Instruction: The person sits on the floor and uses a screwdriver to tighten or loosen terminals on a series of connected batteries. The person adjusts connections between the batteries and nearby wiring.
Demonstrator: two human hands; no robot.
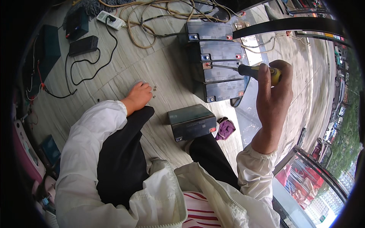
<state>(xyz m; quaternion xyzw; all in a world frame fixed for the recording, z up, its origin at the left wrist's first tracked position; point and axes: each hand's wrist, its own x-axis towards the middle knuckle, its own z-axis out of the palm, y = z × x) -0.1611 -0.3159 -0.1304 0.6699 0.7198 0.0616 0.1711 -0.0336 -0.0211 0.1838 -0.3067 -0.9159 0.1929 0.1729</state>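
We hold our right hand (272, 85) up at right, fingers curled, thumb extended; our left hand (139, 95) is low at left, back upward, fingers bent.

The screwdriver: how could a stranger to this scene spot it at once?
Find the row of dark batteries at top centre. At its right side, the right hand holds the screwdriver, its shaft pointing left to a red terminal. Its yellow-and-black handle sets it apart from the batteries.
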